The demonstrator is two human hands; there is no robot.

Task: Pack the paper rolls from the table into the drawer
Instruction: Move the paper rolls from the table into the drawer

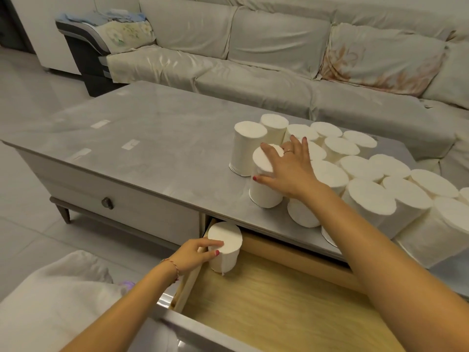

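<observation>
Several white paper rolls (363,171) stand upright on the right half of the grey table (157,143). My right hand (286,168) grips the top of one paper roll (264,191) at the near edge of the group. An open drawer (279,298) with a wooden bottom lies below the table's front. In its far left corner stands one paper roll (225,247), upright, with my left hand (195,255) holding its side.
A second drawer with a dark knob (107,203) is closed at the table's left. A pale covered sofa (279,57) runs behind the table. A white cushion (53,298) lies at the lower left. Tiled floor (22,199) shows on the left.
</observation>
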